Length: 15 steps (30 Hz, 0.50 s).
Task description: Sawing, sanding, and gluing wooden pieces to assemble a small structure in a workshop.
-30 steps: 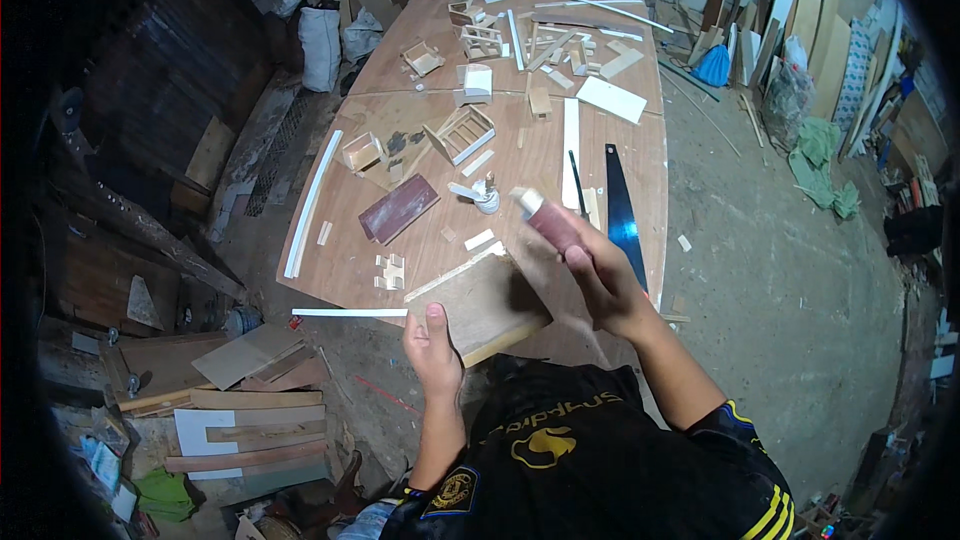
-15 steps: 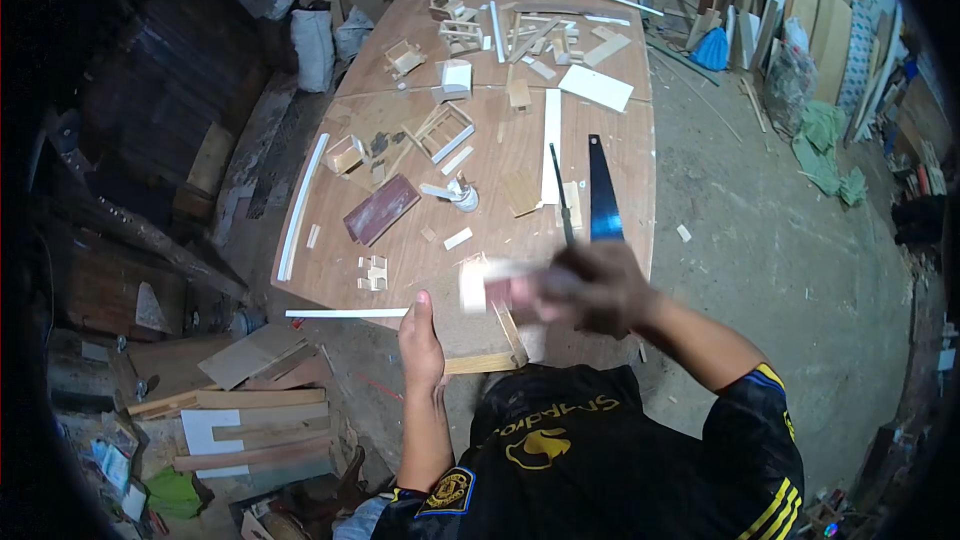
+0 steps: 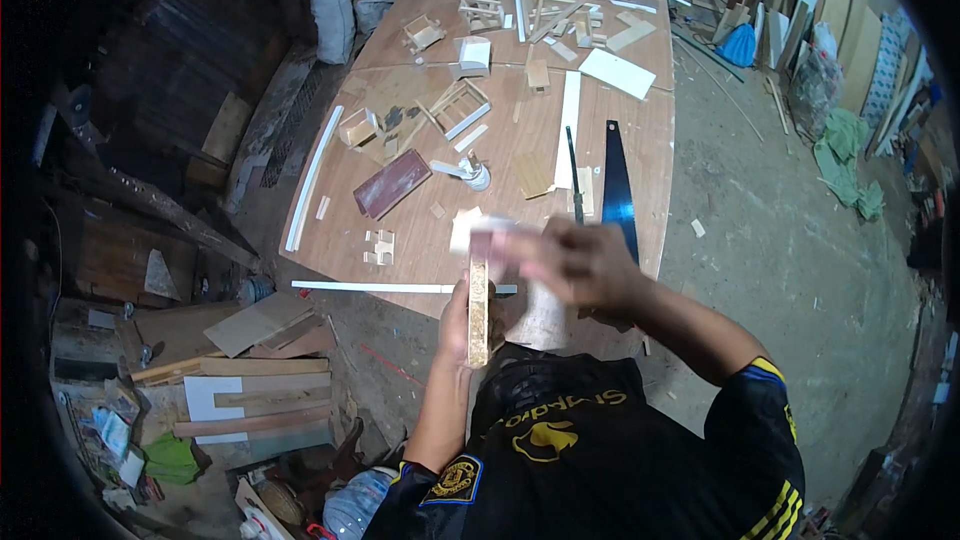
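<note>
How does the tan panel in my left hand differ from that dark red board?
The tan panel stands edge-up in your left hand; the dark red board lies flat on the table. The panel's visible edge is pale and speckled; the board's face is dark red. Both look straight-sided.

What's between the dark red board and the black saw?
In the head view: a small chip, a whitish container with a pale stick, a tan wood piece, a white strip, a thin dark tool and a pale wood piece.
</note>
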{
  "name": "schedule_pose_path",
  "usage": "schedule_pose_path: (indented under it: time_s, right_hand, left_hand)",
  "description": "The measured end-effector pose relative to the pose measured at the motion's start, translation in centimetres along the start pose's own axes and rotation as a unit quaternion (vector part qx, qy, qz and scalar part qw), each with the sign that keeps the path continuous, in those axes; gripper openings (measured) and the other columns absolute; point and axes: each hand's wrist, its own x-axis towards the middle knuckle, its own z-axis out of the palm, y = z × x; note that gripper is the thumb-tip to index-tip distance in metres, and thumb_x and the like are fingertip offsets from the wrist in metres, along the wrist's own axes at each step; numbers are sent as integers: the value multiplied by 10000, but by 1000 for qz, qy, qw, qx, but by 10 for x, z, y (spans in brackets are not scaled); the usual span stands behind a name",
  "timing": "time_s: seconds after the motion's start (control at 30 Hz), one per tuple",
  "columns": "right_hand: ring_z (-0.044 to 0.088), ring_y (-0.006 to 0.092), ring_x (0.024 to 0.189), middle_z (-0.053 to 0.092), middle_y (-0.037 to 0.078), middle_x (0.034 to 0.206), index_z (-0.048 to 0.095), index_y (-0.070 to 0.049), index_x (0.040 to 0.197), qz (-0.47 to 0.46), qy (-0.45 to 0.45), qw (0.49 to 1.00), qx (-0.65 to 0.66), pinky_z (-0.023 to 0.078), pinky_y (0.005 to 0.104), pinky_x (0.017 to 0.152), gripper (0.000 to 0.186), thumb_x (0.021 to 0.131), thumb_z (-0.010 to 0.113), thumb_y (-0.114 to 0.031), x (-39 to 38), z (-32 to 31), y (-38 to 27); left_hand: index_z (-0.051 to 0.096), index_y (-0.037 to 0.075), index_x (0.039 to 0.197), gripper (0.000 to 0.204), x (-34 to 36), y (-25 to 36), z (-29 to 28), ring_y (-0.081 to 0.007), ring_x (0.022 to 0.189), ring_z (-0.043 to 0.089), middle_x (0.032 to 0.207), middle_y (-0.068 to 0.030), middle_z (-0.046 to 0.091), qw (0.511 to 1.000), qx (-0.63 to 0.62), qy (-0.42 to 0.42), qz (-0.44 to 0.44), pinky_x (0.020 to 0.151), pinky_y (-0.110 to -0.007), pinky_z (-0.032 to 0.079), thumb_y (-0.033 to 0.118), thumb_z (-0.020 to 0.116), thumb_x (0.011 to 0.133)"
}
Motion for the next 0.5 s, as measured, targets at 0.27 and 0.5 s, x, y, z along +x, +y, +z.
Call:
schedule_pose_path:
  time_s: [0.27, 0.5]
  right_hand:
    - [607, 142, 630, 643, 37, 834, 600, -300, 1306, -70, -29, 997, -7, 453, 263, 503, 425, 896, 661, -205, 18, 16, -24]
    - [560, 186, 531, 554, 49, 765, 579, -292, 1362, 50, -51, 997, 38, 441, 330, 434, 518, 869, 715, -215, 32, 13, -54]
  left_hand:
    - [536, 35, 1084, 380, -13, -26, -5, -233, 434, 531, 687, -120, 550, 980, -187, -58, 40, 333, -336, 397, 399, 439, 1029]
    - [414, -33, 1169, 547, -20, -10, -5, -359, 545, 603, 748, -260, 575, 957, -185, -219, 38, 387, -380, 438, 491, 326, 1038]
